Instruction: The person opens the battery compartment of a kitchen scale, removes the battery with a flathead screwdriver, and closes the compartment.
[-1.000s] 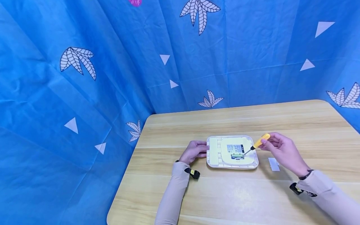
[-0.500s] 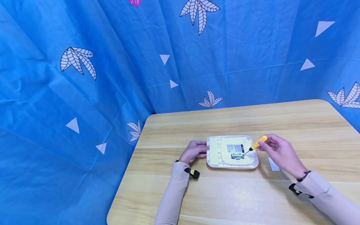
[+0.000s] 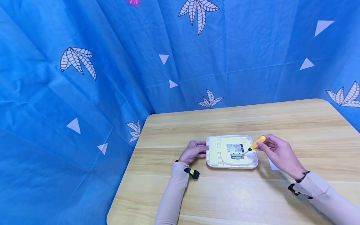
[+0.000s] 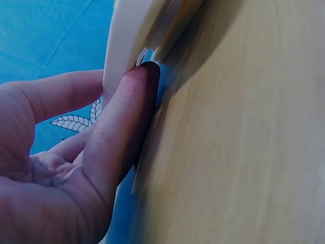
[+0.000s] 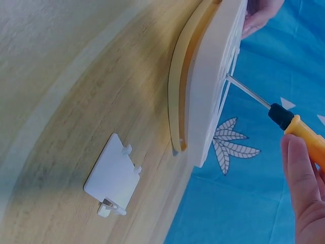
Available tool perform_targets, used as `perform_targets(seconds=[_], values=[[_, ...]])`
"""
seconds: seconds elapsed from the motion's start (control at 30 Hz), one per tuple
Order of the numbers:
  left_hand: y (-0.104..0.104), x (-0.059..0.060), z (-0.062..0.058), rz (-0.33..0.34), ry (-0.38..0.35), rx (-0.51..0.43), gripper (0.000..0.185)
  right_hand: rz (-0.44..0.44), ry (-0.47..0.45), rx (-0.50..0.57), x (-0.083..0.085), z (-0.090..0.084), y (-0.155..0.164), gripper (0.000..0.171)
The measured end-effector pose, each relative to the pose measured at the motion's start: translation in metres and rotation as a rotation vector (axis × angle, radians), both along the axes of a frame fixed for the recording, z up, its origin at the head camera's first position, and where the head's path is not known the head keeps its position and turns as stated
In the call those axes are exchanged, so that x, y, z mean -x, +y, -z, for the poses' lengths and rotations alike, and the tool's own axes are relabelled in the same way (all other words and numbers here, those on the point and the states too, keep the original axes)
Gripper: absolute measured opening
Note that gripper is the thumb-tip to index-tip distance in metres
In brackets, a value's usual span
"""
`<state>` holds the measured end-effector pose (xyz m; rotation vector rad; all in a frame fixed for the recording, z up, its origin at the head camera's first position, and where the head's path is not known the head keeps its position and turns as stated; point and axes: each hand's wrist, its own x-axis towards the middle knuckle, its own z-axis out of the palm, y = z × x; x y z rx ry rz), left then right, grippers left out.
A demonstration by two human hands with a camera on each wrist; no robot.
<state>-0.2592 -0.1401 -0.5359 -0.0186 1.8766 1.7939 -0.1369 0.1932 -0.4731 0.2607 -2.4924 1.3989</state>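
Note:
A white, flat device with rounded corners [image 3: 215,159] lies on the table with its underside up, showing a printed label and a small uncovered compartment [image 3: 237,156] with a green battery-like strip in it. My left hand [image 3: 192,152] grips its left edge; in the left wrist view one finger is on the side and another reaches under the edge [image 4: 127,40]. Between thumb and fingers, my right hand [image 3: 281,154] holds a yellow-handled screwdriver [image 5: 299,133]. Its slanted shaft meets the device at the compartment's right end.
A small white cover with clips [image 5: 114,175] lies on the wooden table [image 3: 180,125] to the right of the device, partly hidden by the right hand in the head view. A blue patterned curtain [image 3: 191,68] hangs behind and left of the table.
My right hand and the screwdriver have shifted slightly left and down, now overlapping more of the small cover. The left hand and the device stay in place.

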Motion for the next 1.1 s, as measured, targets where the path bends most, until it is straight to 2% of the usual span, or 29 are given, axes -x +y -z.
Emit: perform_targets(seconds=[0.3,0.43,0.63,0.93,1.03,1.1], values=[[0.001,0.0,0.002,-0.003,-0.008,-0.002,0.044,-0.012,0.031,0.004,-0.001,0.0,-0.001,0.014],[0.001,0.001,0.003,-0.004,-0.007,-0.001,0.045,-0.029,0.086,-0.016,-0.002,0.001,-0.003,0.01],[0.001,0.002,0.003,-0.005,-0.006,-0.002,0.044,-0.045,0.165,-0.046,-0.002,0.003,-0.006,0.013],[0.0,0.0,0.003,-0.013,-0.008,0.003,0.042,-0.012,0.074,0.019,-0.003,0.006,-0.004,0.013],[0.0,0.001,0.003,-0.015,-0.009,-0.005,0.042,0.0,0.042,0.079,-0.002,0.009,-0.001,0.017],[0.0,0.001,0.002,-0.014,-0.009,-0.007,0.042,0.0,0.016,0.16,0.0,0.013,0.002,0.019]])
